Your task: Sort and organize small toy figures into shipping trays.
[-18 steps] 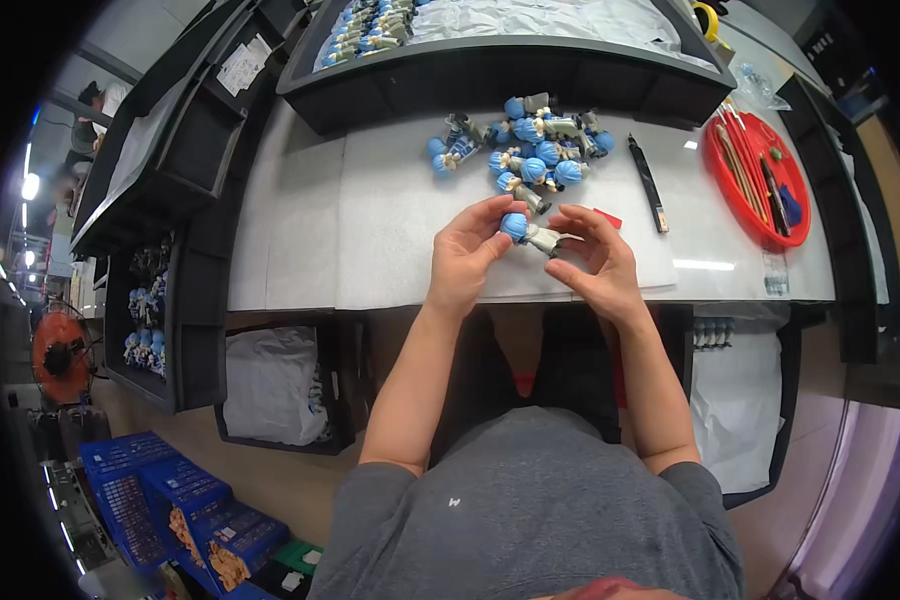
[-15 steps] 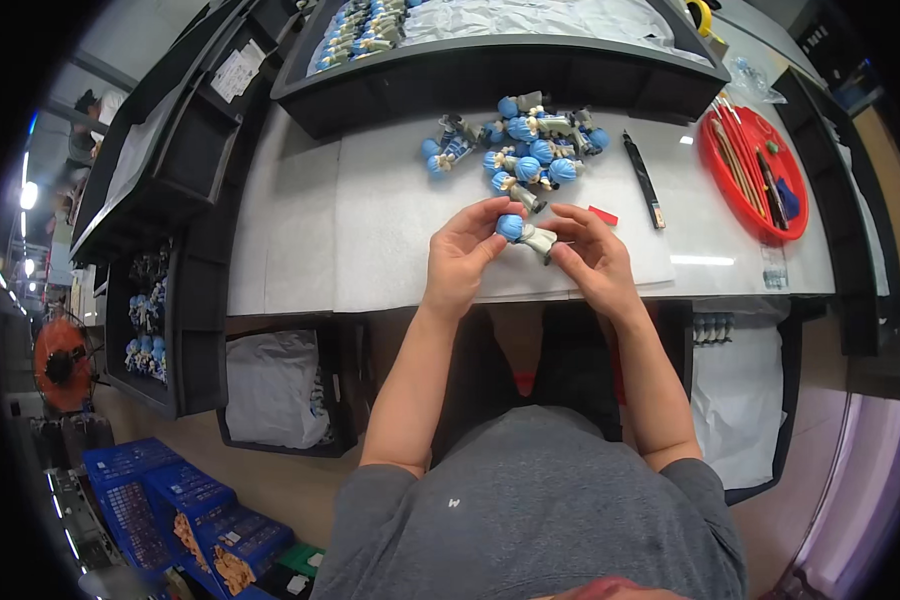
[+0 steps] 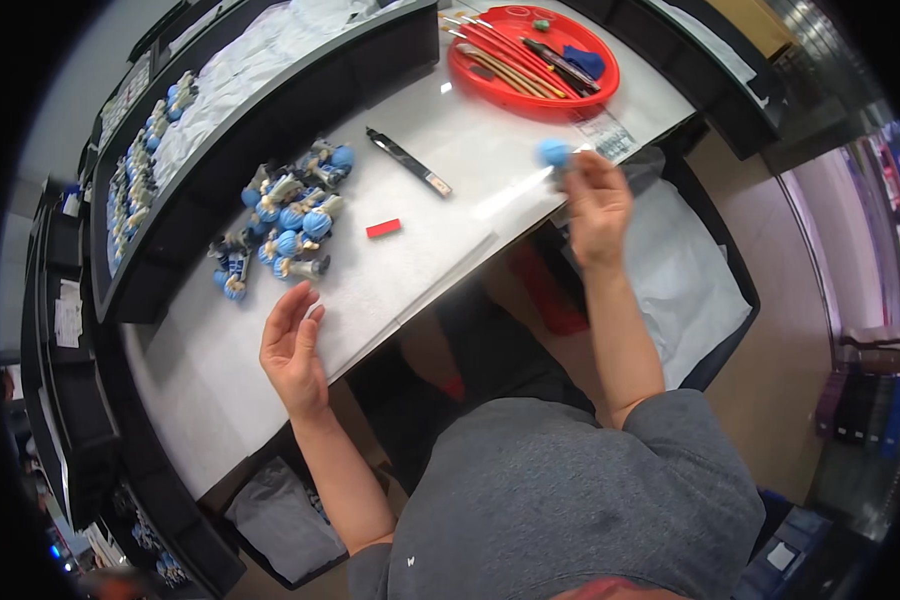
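My right hand (image 3: pixel 600 208) is closed around a small blue-haired figurine, held over the table's right front edge. The figurine's blue head (image 3: pixel 554 153) sticks out past my fingertips, slightly blurred; its body is mostly hidden by the fingers. Nothing is in my left hand (image 3: pixel 296 350), whose fingers are parted and curved above the white tabletop. Just beyond it lies a loose pile of similar figurines (image 3: pixel 292 217) with blue hair and pale or dark bodies.
A black pen-like tool (image 3: pixel 408 162) and a small red block (image 3: pixel 383 228) lie on the tabletop. A red tray (image 3: pixel 460 75) holds brushes. Behind the pile stands a black bin (image 3: pixel 300 115) with figurines and white wrapping. Below the right edge, another bin holds white sheeting (image 3: pixel 685 270).
My view has swung to the right. My hands, both at the figurine before, are now far apart; the right one has carried it off to the right, and the left has let go.
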A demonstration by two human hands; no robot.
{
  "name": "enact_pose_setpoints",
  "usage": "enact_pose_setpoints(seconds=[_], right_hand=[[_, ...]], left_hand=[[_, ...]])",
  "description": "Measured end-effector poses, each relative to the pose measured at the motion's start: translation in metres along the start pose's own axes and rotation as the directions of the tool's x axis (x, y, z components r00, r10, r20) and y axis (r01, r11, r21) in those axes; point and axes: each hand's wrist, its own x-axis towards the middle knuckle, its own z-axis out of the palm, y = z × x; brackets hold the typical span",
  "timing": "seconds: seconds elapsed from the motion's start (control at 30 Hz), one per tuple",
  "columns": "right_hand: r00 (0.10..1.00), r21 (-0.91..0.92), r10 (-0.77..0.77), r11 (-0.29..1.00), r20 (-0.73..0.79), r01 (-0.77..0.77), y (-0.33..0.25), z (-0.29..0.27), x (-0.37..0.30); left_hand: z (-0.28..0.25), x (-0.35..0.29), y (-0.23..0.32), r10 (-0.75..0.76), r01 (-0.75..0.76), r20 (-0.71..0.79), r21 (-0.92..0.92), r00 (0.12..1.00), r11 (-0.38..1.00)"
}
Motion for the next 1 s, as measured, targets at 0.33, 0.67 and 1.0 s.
enact_pose_setpoints(seconds=[0.33,0.67,1.0], right_hand=[[0.808,-0.748,-0.208,0.554,-0.551,-0.367,0.082,-0.247,0.016],[0.921,-0.930,-0.196,0.225,-0.335,-0.290,0.128,-0.261,0.006],[0.887,-0.846,-0.293,0.504,-0.358,-0.175,0.091,-0.236,0.021]], left_hand=[[0.003,0.000,-0.002,-0.021,0.022,-0.015,0.097,1.000,0.995],[0.002,-0.001,0.002,-0.006,0.012,-0.042,0.152,0.999,0.988],[0.012,0.004,-0.007,-0.065,0.096,-0.135,0.234,0.989,0.967]])
